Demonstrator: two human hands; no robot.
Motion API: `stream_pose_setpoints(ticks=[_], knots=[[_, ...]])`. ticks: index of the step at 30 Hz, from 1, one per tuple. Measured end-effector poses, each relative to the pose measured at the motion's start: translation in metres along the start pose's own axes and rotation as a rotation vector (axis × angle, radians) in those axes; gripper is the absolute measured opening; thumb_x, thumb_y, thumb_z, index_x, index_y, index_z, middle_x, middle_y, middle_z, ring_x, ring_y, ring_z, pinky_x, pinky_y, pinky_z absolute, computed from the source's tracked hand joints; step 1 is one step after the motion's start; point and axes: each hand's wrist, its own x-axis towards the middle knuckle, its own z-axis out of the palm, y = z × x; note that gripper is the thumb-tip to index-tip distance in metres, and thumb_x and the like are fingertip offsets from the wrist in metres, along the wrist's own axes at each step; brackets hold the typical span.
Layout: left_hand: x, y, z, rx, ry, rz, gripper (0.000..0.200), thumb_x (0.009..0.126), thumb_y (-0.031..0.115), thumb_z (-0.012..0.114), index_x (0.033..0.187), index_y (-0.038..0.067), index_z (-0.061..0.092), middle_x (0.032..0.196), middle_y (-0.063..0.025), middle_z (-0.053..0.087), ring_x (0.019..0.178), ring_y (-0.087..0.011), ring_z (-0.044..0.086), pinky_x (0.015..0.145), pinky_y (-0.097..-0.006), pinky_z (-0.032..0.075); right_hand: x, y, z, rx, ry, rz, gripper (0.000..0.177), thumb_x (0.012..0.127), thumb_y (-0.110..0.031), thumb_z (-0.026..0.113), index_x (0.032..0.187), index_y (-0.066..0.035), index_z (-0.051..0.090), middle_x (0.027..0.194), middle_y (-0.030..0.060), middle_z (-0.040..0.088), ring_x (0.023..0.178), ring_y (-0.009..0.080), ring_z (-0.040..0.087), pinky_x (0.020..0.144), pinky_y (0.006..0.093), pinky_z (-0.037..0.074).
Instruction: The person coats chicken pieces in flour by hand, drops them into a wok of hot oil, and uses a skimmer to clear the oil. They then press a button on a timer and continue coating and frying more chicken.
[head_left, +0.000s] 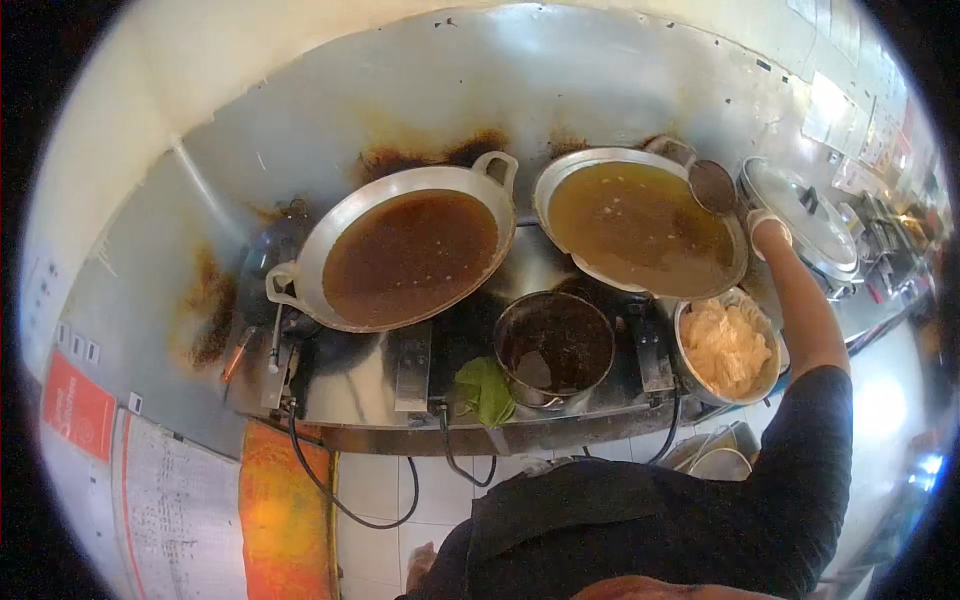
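**Ladle at the far wok, pale pieces not yet in the oil**

The ladle (712,186) rests on the far right rim of the right wok (541,200), its dark bowl tilted over the edge of the amber oil. The right hand (768,232) is at that same rim, just beside the ladle on its outer side, at the end of an outstretched arm. It looks bunched rather than spread, but I cannot tell whether it has closed on the ladle's handle or only sits next to it. The left hand is out of sight.

Judging by how things lie, the work is at an early stage. The right wok is full of oil with only faint specks on its surface, and nothing sizeable floats there. Just below it, a metal bowl (680,340) is heaped with pale pieces (727,345), apparently untouched by the oil.

Further out, the left wok (497,165) holds darker brown oil, also with nothing in it. Between the woks and nearer the person stands a pot (497,340) of dark liquid, with a green cloth (485,390) beside it on the steel bench (360,385). Past the hand, to the right, sits a lidded pot (800,210).
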Motion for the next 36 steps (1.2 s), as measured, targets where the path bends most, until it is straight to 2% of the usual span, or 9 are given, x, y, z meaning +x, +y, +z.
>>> stream_pose_setpoints(ticks=[3, 5, 9, 15, 18, 23, 28, 31, 36], knots=[[-0.010, 0.007, 0.010, 0.007, 0.022, -0.011, 0.034, 0.088, 0.030, 0.051, 0.114, 0.009, 0.058, 0.098, -0.0136, 0.065, 0.084, -0.0288, 0.061, 0.071, -0.0370, 0.048, 0.037, -0.005, 0.039, 0.025, -0.113, -0.008, 0.021, 0.085, -0.020, 0.060, 0.098, -0.007, 0.071, 0.108, 0.0150, 0.067, 0.102, 0.0305, 0.064, 0.084, 0.0388, 0.053], [-0.013, 0.014, 0.015, 0.009, 0.028, -0.009, 0.034, 0.088, 0.030, 0.051, 0.114, 0.009, 0.058, 0.098, -0.0137, 0.064, 0.084, -0.0288, 0.061, 0.071, -0.0371, 0.048, 0.088, -0.015, 0.082, -0.391, -0.137, -0.499, 0.022, 0.085, -0.024, 0.062, 0.095, -0.007, 0.071, 0.105, 0.0133, 0.068, 0.099, 0.0300, 0.065, 0.082, 0.0383, 0.053], [-0.014, 0.025, 0.023, 0.021, 0.027, 0.005, 0.034, 0.088, 0.030, 0.051, 0.115, 0.009, 0.058, 0.099, -0.0138, 0.064, 0.085, -0.0288, 0.061, 0.072, -0.0373, 0.048, 0.124, -0.038, 0.120, -0.348, -0.032, -1.062, 0.029, 0.085, -0.033, 0.059, 0.097, -0.008, 0.067, 0.101, 0.0125, 0.065, 0.095, 0.0303, 0.063, 0.080, 0.0414, 0.051], [-0.005, 0.031, 0.022, 0.062, 0.009, 0.029, 0.035, 0.089, 0.031, 0.051, 0.115, 0.009, 0.058, 0.100, -0.0139, 0.064, 0.087, -0.0288, 0.061, 0.073, -0.0376, 0.048, 0.012, -0.089, 0.014, -0.688, 0.146, -1.507, 0.028, 0.087, -0.034, 0.058, 0.098, -0.009, 0.064, 0.097, 0.0115, 0.063, 0.092, 0.0281, 0.064, 0.076, 0.0408, 0.053], [0.003, 0.034, 0.015, 0.085, 0.006, 0.040, 0.035, 0.089, 0.031, 0.051, 0.116, 0.009, 0.058, 0.101, -0.0140, 0.064, 0.088, -0.0289, 0.061, 0.074, -0.0378, 0.048, -0.022, -0.099, -0.026, 0.016, -0.609, -0.811, 0.027, 0.083, -0.030, 0.061, 0.102, -0.011, 0.062, 0.092, 0.0032, 0.062, 0.083, 0.0240, 0.063, 0.072, 0.0360, 0.054], [0.019, 0.040, 0.000, 0.115, 0.001, 0.064, 0.036, 0.089, 0.031, 0.051, 0.116, 0.009, 0.057, 0.102, -0.0141, 0.064, 0.090, -0.0289, 0.060, 0.075, -0.0380, 0.047, -0.056, -0.076, -0.062, 0.078, -0.378, -0.967, 0.019, 0.085, -0.023, 0.059, 0.094, -0.007, 0.065, 0.083, 0.0114, 0.066, 0.080, 0.0261, 0.066, 0.068, 0.0364, 0.055], [0.035, 0.046, -0.013, 0.143, 0.004, 0.091, 0.036, 0.089, 0.031, 0.051, 0.117, 0.009, 0.057, 0.103, -0.0142, 0.064, 0.091, -0.0289, 0.060, 0.076, -0.0383, 0.047, -0.059, -0.050, -0.058, -0.292, 0.055, -1.389, 0.017, 0.079, -0.016, 0.062, 0.093, -0.006, 0.066, 0.079, 0.0132, 0.066, 0.076, 0.0274, 0.066, 0.061, 0.0374, 0.054], [0.046, 0.051, -0.023, 0.154, 0.011, 0.117, 0.036, 0.089, 0.031, 0.051, 0.117, 0.009, 0.057, 0.103, -0.0143, 0.064, 0.092, -0.0289, 0.060, 0.077, -0.0384, 0.047, -0.074, -0.038, -0.069, -0.337, 0.058, -1.310, 0.020, 0.076, -0.015, 0.063, 0.093, -0.005, 0.065, 0.080, 0.0138, 0.065, 0.073, 0.0289, 0.064, 0.061, 0.0372, 0.053], [0.058, 0.057, -0.035, 0.164, 0.017, 0.144, 0.037, 0.089, 0.031, 0.051, 0.118, 0.009, 0.057, 0.104, -0.0144, 0.064, 0.094, -0.0290, 0.060, 0.078, -0.0387, 0.047, -0.098, -0.024, -0.075, 0.174, -0.167, -1.047, 0.022, 0.076, -0.015, 0.063, 0.095, -0.004, 0.063, 0.080, 0.0144, 0.064, 0.071, 0.0305, 0.063, 0.065, 0.0372, 0.053]])
